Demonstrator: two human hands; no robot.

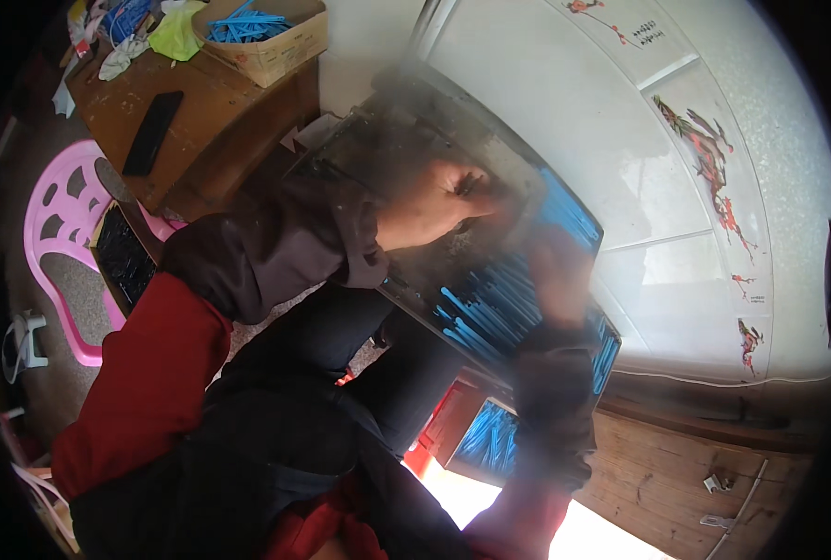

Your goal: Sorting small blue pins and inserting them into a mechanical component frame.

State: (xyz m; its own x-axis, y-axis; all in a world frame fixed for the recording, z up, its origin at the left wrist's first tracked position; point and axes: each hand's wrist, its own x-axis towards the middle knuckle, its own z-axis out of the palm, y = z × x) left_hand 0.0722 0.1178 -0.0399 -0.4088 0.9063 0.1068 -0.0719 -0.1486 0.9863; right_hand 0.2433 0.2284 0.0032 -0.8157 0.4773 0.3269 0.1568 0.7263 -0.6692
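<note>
Largest item, centre of the frame: a shallow dark tray, tilted, running from upper centre down to the right of centre, with its long axis on that diagonal. You have it propped across your lap, and its lower half is filled with thin blue sticks lying mostly along the same diagonal. Next, your left hand, just above centre: it sits on the tray's upper, barer part, fingers curled in toward the palm, apparently pinching something too small to make out; the blue sticks lie down and to the right of it. Your right hand, right of centre, is motion-blurred directly over the sticks, so it is the nearer of the two to them; whether it is spread or closed I cannot tell. Smaller items: a pink plastic chair at the left edge, and a cardboard box of more blue sticks on the wooden surface, upper left, well apart from both hands.
</note>
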